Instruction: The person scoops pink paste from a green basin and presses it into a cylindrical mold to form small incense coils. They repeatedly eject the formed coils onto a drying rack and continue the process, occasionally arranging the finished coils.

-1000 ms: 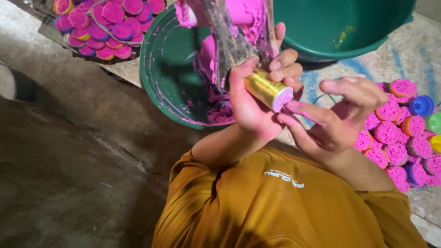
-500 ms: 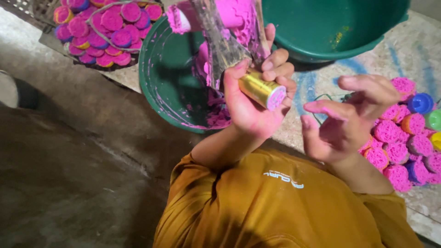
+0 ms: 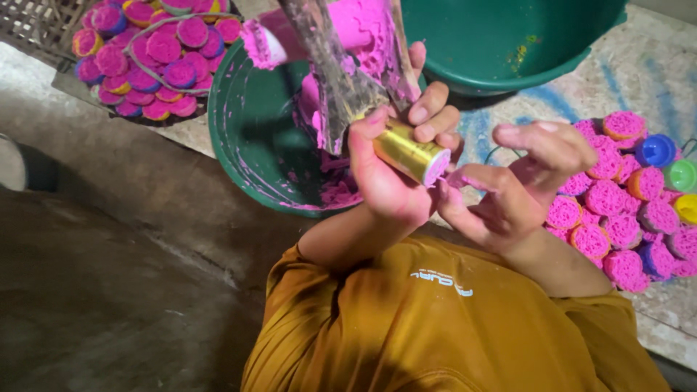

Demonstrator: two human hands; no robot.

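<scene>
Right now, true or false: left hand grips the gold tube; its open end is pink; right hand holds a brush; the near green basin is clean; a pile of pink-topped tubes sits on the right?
1. The left hand grips the gold foil-wrapped tube. True.
2. The tube's exposed end is filled with pink. True.
3. The right hand holds a brush. False: it holds nothing, its fingers curled open beside the tube's end.
4. The near green plastic basin is clean. False: pink paste smears its inside.
5. A pile of pink-topped tubes lies on the right. True.
</scene>
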